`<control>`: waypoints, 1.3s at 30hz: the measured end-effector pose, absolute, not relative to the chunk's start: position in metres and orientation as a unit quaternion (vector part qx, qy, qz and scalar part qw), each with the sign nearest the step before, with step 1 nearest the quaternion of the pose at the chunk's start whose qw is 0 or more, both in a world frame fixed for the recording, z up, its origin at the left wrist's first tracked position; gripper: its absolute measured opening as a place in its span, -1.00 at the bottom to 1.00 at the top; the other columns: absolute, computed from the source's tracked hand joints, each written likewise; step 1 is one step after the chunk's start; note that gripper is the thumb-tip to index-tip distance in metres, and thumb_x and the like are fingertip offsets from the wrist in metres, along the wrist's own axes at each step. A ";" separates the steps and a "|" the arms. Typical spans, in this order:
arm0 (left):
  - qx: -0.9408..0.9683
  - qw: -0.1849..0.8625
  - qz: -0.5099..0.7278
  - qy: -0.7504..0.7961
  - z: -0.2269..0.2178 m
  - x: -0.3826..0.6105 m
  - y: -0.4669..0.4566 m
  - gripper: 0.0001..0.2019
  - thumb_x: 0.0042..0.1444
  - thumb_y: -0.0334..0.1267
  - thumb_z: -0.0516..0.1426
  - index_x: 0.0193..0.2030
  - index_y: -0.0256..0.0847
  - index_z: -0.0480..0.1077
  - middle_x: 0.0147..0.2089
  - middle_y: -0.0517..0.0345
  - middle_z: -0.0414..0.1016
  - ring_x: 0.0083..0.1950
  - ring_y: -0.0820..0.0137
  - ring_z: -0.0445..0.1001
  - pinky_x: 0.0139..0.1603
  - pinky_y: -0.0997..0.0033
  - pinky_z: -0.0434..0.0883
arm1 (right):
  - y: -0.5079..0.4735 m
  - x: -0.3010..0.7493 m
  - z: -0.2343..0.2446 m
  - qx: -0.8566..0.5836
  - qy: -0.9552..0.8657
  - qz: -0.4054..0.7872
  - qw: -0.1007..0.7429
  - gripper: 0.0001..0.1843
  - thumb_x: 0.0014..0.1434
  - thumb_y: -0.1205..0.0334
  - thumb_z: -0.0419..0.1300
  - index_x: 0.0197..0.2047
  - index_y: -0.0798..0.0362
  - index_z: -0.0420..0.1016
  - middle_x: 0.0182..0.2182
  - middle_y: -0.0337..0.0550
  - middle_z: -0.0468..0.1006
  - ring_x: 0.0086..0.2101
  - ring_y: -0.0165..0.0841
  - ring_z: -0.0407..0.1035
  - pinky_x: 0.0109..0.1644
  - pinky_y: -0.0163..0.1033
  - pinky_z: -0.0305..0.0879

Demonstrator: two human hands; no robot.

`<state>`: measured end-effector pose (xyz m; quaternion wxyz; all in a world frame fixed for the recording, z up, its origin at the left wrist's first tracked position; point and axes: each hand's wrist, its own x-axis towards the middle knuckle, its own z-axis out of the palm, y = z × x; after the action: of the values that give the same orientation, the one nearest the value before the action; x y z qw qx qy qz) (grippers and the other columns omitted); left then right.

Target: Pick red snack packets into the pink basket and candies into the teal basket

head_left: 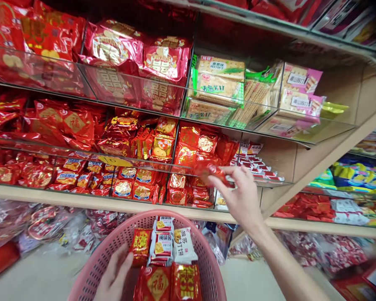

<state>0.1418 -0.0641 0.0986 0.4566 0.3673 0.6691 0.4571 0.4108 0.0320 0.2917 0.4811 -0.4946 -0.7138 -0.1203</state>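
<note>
My right hand (241, 196) reaches up to the lower shelf bin and pinches a small red snack packet (213, 172) at the clear front panel. My left hand (114, 276) rests inside a pink plastic basket (207, 255) at the bottom of the view, its fingers touching a small red-and-gold packet (140, 246). In the basket lie several packets: two red ones in front (169, 283), red-and-white biscuit packs (162, 244) and a white packet (183, 244).
Shelves (81, 200) with clear dividers hold red-and-gold sweets and snack packets. Above right are cracker packs in green (219, 81) and pink (301, 90) wrappers. A wooden side panel (326, 154) ends the shelf; another shelf of goods stands to the right (357, 184).
</note>
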 end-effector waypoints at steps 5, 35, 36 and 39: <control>0.406 0.424 0.506 0.632 0.158 0.141 -0.049 -0.47 0.01 0.14 0.07 0.04 -0.13 0.34 0.16 0.11 0.41 0.25 0.20 0.28 0.26 0.26 0.26 | -0.004 0.372 0.238 -0.495 -0.777 0.147 0.361 -0.82 0.14 0.02 0.17 -0.32 -0.07 0.34 -0.35 -0.33 0.51 -0.24 -0.33 0.39 0.25 0.09 -0.18; 0.410 0.617 0.370 0.561 0.097 0.177 -0.071 -0.23 -0.07 0.02 0.21 0.22 -0.31 0.04 0.04 -0.19 0.47 -0.12 0.13 0.54 -0.36 0.26 0.53 | -0.088 0.410 0.047 -0.573 -0.445 0.500 0.472 -0.31 0.05 -0.08 0.22 0.19 -0.01 0.21 0.23 0.03 0.25 0.21 -0.16 0.15 0.28 -0.02 0.12; 0.427 0.604 0.361 0.568 0.095 0.177 -0.071 -0.22 -0.06 0.04 0.19 0.23 -0.33 0.05 0.06 -0.20 0.46 -0.10 0.11 0.53 -0.37 0.27 0.53 | -0.088 0.409 0.042 -0.576 -0.448 0.505 0.461 -0.26 0.04 -0.08 0.22 0.24 -0.01 0.16 0.26 0.02 0.20 0.23 -0.16 0.11 0.30 -0.02 0.09; 0.505 0.540 0.335 0.584 0.088 0.172 -0.074 -0.28 0.00 0.08 0.14 0.22 -0.32 0.14 0.13 -0.12 0.42 0.05 0.12 0.46 -0.09 0.24 0.51 | -0.089 0.406 0.031 -0.578 -0.455 0.527 0.426 -0.16 0.05 -0.09 0.21 0.31 0.02 0.03 0.31 0.01 0.09 0.27 -0.16 0.00 0.32 -0.04 0.01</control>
<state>0.1717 -0.0740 0.0876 0.5402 0.5051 0.5839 0.3348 0.4057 -0.0892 0.0314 0.4263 -0.5778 -0.4549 0.5268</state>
